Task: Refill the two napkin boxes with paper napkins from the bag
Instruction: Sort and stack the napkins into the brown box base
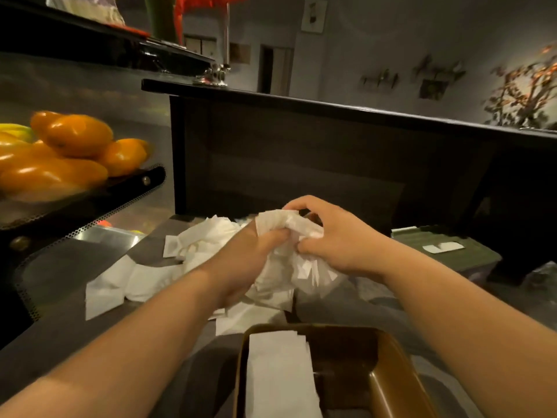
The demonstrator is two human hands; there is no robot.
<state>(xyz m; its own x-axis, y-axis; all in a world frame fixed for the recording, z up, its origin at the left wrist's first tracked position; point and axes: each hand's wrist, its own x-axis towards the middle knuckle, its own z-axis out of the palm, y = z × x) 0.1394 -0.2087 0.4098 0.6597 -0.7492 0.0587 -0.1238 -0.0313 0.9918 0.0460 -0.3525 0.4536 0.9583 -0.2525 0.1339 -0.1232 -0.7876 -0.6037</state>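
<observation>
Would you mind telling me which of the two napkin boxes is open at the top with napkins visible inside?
The brown box nearest the camera, at the bottom edge: it stands open with a white napkin stack on its left side. The dark green box at the far right is covered.

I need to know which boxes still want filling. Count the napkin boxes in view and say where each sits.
2. A brown napkin box lies open at the bottom centre, partly filled with napkins. A dark green box, lid on, sits at right beyond the right hand. Others may be out of frame.
</observation>
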